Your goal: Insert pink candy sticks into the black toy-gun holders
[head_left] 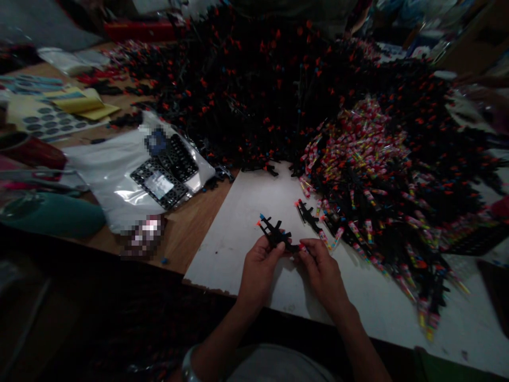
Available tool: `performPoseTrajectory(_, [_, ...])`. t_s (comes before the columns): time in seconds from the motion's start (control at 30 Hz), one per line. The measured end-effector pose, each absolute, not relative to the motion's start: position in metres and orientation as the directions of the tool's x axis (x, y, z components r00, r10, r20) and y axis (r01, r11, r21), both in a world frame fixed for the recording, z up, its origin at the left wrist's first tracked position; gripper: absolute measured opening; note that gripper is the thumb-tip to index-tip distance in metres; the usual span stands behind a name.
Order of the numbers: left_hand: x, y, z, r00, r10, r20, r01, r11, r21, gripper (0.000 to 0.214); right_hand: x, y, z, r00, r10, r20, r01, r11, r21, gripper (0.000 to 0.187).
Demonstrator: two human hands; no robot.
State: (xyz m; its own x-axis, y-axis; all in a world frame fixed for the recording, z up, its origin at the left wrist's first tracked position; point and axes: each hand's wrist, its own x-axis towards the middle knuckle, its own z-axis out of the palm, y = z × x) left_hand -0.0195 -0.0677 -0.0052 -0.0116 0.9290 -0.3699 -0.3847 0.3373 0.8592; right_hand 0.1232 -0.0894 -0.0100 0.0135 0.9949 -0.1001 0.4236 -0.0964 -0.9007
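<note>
Both hands pinch one black toy (276, 234) low centre of frame. Left hand (257, 268) is closed on its lower left side with thumb and fingers. Right hand (324, 270) is closed on its right end, fingertips bunched. Toy is held just above the white board (238, 228), tilted, orange and blue tips pointing up-left. Small coloured bit shows at the right fingertips, too small to tell what it is. Second toy (307, 214) of the same kind lies on the board just up-right of the hands, apart from them. Right of it is a spread of striped candy sticks (358, 154) mixed with more black pieces, running from centre right down to lower right. Big heap (246, 85) of black toys with orange tips fills upper centre and touches the board's far edge. Board sits on a wooden table (191, 223). Clear bag (115, 180) with black grid plates lies left of centre on the table. Sticker sheets (43, 119) and yellow paper (83, 103) are upper left. Teal object (51, 215) sits at left edge, shape unclear. Wristwatch (189, 366) is on the left wrist, bottom of frame.
</note>
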Motion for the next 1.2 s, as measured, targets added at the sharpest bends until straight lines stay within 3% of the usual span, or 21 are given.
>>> performPoseTrajectory(0.4, [-0.017,-0.069,-0.003,-0.036,0.932,-0.359,-0.35,0.325,0.878,0.024,0.125,-0.09,-0.019,0.031,0.999,-0.035,0.447,-0.045,-0.893,0.019])
performPoseTrajectory(0.53, [-0.017,-0.069,-0.006,-0.032,0.929,-0.369,-0.348,0.336,0.875,0.025,0.124,-0.091,-0.02,0.0,0.999,0.047,0.504,0.041,-0.863,0.017])
performPoseTrajectory(0.7, [-0.015,-0.071,-0.003,-0.042,0.918,-0.394,-0.376,0.351,0.858,0.023,0.12,-0.096,-0.02,-0.085,0.958,0.272,0.62,0.265,-0.738,0.024])
performPoseTrajectory(0.87, [-0.013,-0.076,0.004,-0.047,0.911,-0.41,-0.376,0.364,0.852,0.024,0.106,-0.097,-0.025,-0.025,0.893,0.449,0.819,0.275,-0.503,0.041])
performPoseTrajectory(1.07, [-0.018,-0.076,-0.003,-0.048,0.902,-0.429,-0.297,0.397,0.868,0.034,0.088,-0.097,-0.045,-0.06,0.88,0.471,0.875,0.273,-0.399,0.037])
performPoseTrajectory(1.2, [-0.019,-0.066,0.0,0.093,0.928,-0.36,-0.082,0.367,0.926,0.039,0.12,-0.076,-0.032,-0.082,0.831,0.55,0.87,0.328,-0.367,0.03])
